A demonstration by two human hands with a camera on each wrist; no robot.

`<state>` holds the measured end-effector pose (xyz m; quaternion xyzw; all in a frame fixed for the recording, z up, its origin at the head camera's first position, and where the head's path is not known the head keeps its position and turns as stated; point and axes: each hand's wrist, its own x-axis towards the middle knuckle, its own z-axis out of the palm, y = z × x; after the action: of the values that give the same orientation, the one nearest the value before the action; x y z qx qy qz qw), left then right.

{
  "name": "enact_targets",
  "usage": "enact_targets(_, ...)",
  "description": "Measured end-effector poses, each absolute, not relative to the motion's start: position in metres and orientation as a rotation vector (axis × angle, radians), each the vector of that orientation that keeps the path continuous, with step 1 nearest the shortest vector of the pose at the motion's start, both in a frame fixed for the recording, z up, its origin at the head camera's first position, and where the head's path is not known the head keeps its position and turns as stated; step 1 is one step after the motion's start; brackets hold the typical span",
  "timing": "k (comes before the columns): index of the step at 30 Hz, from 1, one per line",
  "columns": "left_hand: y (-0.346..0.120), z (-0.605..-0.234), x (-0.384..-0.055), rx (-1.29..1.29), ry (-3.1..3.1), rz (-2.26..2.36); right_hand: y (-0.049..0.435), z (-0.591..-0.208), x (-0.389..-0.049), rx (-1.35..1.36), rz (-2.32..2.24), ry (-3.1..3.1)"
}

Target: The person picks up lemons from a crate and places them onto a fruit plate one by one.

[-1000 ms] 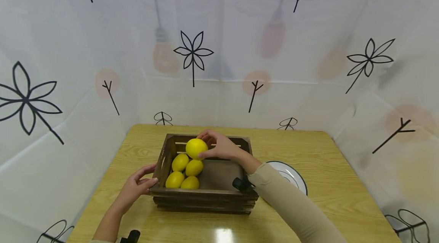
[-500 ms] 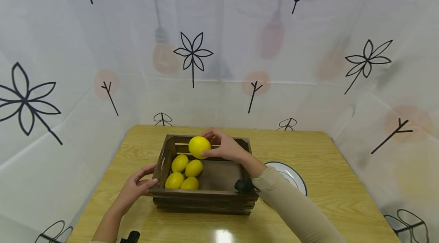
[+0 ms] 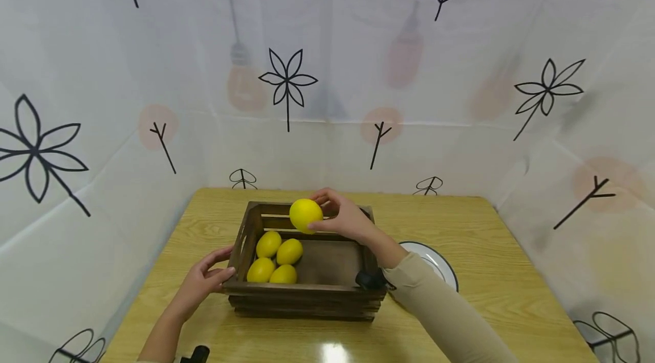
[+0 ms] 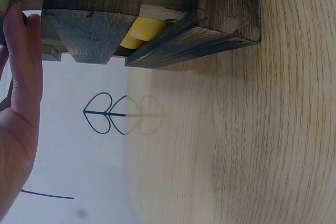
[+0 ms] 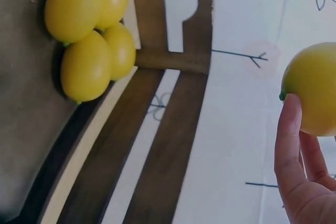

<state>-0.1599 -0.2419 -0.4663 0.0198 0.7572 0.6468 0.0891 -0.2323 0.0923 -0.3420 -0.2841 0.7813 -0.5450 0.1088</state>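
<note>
A yellow lemon (image 3: 305,215) is pinched between the thumb and fingers of my right hand (image 3: 348,218), raised above the back part of a dark wooden crate (image 3: 307,289). In the right wrist view, the held lemon (image 5: 315,90) shows a small green tip near the thumb. Several other lemons (image 3: 289,251) lie grouped in the left side of the crate, and these lemons (image 5: 86,66) also show in the right wrist view. My left hand (image 3: 204,275) rests against the crate's left side, its thumb by the front corner. The left wrist view shows straight fingers (image 4: 23,61) touching the slats.
A white plate (image 3: 444,271) with a dark rim stands right of the crate, partly behind the right sleeve (image 3: 440,306). The crate stands on a light wooden table (image 3: 215,331). A patterned white cloth (image 3: 327,141) encloses the back and sides.
My right hand has moved right and slightly up, carrying the lemon away from the other lemons. My left hand and the crate stay in place.
</note>
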Motion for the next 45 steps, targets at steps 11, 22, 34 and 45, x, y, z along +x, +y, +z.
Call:
enact_targets(11,-0.242,-0.466,-0.160,0.065,2.257,1.929,0.105,-0.353,-0.244,-0.812,-1.722,2.334)
enact_targets(22,-0.243,-0.468,-0.160,0.069,2.254,1.931,0.117,-0.353,-0.239,-0.785,-1.762,2.358)
enact_targets(34,-0.243,-0.468,-0.160,0.075,2.258,1.928,0.136,-0.358,-0.240,-0.735,-1.808,2.380)
enact_targets(45,-0.243,-0.470,-0.160,0.079,2.266,1.934,0.154,-0.361,-0.236,-0.665,-1.848,2.413)
